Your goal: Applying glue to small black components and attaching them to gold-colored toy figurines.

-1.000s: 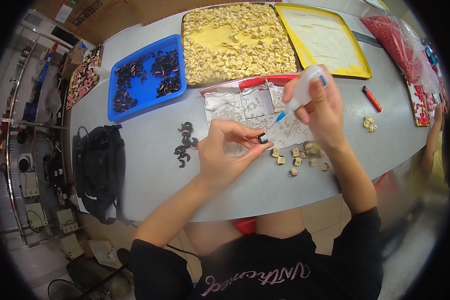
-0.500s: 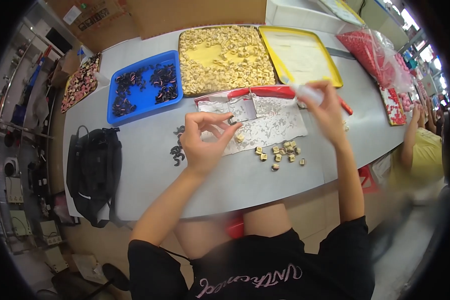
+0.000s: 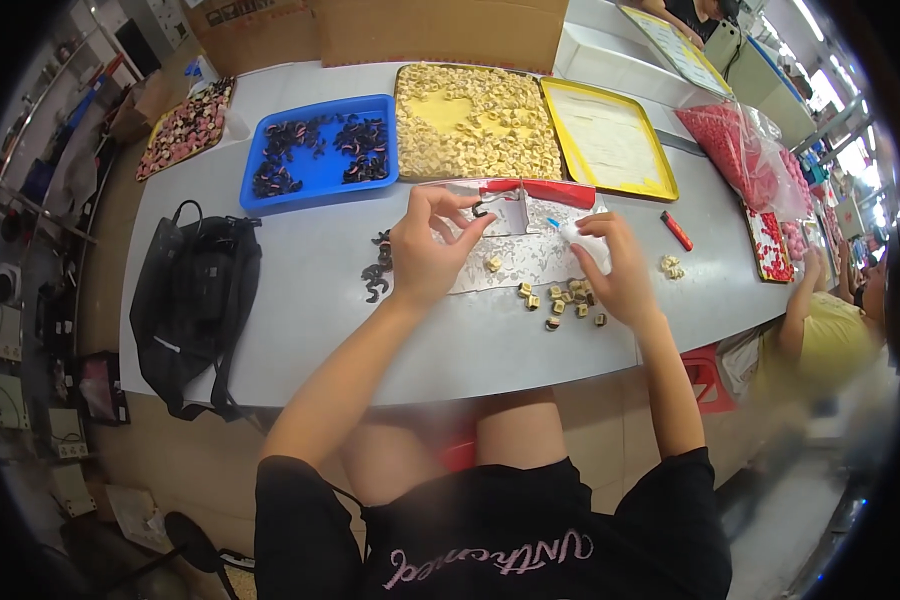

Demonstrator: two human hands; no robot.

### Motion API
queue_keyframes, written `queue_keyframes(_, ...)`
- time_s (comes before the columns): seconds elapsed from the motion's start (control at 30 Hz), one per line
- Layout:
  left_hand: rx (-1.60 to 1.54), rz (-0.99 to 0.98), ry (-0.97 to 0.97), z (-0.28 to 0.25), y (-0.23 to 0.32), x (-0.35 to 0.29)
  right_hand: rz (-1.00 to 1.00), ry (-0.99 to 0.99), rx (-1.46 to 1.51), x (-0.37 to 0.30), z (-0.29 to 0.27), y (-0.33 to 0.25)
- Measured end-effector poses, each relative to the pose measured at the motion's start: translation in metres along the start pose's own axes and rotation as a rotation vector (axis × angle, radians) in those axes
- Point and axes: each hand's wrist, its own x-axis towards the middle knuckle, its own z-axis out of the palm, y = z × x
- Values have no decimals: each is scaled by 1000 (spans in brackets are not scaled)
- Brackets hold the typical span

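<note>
My left hand [image 3: 430, 245] pinches a small black curved piece [image 3: 481, 211] between thumb and fingertips, above a white sheet [image 3: 523, 262] spotted with grey smears. In my right hand [image 3: 622, 268] is a small white glue bottle [image 3: 582, 238], its blue tip pointing left toward the black piece without touching it. One small cream block [image 3: 493, 264] lies on the sheet between my hands. Several cream-and-black blocks [image 3: 560, 306] are scattered at the sheet's near edge. Loose black curved pieces [image 3: 376, 280] lie beside my left wrist.
Behind the sheet stand a blue tray [image 3: 320, 165] of black pieces, a tray of cream pieces [image 3: 480, 150] and a yellow-rimmed tray [image 3: 610, 145]. A black bag [image 3: 195, 310] lies left; a red tube [image 3: 676, 231] and bagged red pieces [image 3: 735, 150] lie right. Another person's arm [image 3: 805, 300] is at far right.
My right hand has come down and left, bringing the glue bottle near the black piece. My left hand keeps its pinch on that piece. The whole view has shifted slightly.
</note>
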Motion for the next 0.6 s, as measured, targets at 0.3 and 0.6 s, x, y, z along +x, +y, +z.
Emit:
queue_keyframes(0.3, 13, -15, 6, -3, -1, 1, -83, -372, -69, 30, 45, -45)
queue_keyframes(0.6, 26, -22, -6, -5, 0, 3, 7, -538, 128, 44, 46, -38)
